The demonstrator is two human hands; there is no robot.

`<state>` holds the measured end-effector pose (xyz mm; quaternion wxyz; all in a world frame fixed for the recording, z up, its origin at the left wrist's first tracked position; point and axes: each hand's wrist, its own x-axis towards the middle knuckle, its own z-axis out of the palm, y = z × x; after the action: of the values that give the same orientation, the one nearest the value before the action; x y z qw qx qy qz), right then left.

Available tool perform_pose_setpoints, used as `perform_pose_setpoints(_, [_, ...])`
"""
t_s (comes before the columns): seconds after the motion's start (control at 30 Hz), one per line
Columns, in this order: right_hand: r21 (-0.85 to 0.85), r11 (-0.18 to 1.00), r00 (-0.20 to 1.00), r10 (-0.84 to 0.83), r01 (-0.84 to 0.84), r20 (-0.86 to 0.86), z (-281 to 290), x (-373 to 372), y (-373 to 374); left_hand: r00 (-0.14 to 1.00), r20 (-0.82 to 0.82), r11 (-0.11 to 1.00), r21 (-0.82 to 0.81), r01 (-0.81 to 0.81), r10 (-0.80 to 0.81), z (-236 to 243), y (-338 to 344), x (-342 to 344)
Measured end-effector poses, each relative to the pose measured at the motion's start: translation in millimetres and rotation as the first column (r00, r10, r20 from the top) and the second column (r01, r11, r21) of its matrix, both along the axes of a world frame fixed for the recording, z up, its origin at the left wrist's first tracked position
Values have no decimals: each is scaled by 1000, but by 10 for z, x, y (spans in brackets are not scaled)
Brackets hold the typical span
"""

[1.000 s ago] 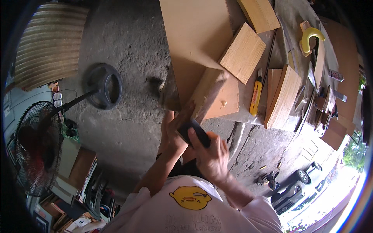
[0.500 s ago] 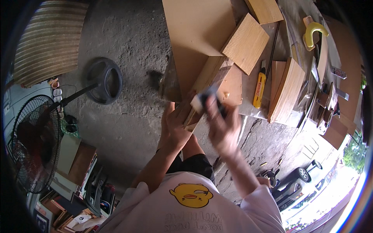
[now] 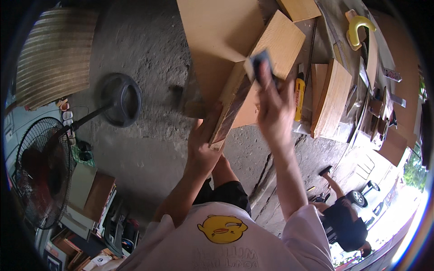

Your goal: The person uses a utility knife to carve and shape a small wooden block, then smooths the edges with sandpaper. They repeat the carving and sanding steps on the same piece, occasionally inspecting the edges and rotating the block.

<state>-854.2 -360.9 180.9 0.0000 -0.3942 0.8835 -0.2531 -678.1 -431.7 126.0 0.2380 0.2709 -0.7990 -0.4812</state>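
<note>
My left hand [image 3: 201, 148] is closed around the near end of a wooden board [image 3: 229, 108], which is tilted up on its narrow side with a darker edge facing up. In my right hand [image 3: 276, 108] is a small dark sanding block [image 3: 261, 63] with a pale side, slightly blurred. It is at the board's far end; whether it touches the wood there, I cannot tell. Behind it lies a light wooden block [image 3: 282, 41] on the work surface, beside a wide brown sheet [image 3: 216, 34]. To the right of my right hand lies a yellow utility knife [image 3: 299, 97].
Further right are a thick wooden board [image 3: 333, 99] and a yellow curved handle [image 3: 361, 28]. A standing fan [image 3: 43, 169] with a round grey base [image 3: 120, 100] is on the left. Another person [image 3: 347, 221] stands at the lower right near a parked vehicle.
My right hand has slid the sanding block away from me along the board, toward its far end. My left hand keeps its hold. Another person has come into view at the lower right.
</note>
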Motion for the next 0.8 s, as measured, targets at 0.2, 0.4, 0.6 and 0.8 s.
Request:
perform_pose_setpoints(0.2, [-198, 970, 984, -162, 144, -78, 152, -728, 74, 998, 43, 922, -385, -34, 54, 141, 4, -8])
perform_pose_setpoints(0.4, [-28, 951, 930, -307, 308, -204, -208, -975, 404, 896, 416, 800, -478, 363, -158, 73, -34, -110])
perform_pose_setpoints(0.6, [-236, 904, 934, -340, 357, 109, -340, -242, 664, 876, 341, 854, -277, 441, -342, 182, -112, -24])
perform_pose_setpoints(0.8, [-59, 927, 786, -279, 370, 552, -147, 882, 606, 952, 306, 999, -47, -9, 24, 203, -449, 336])
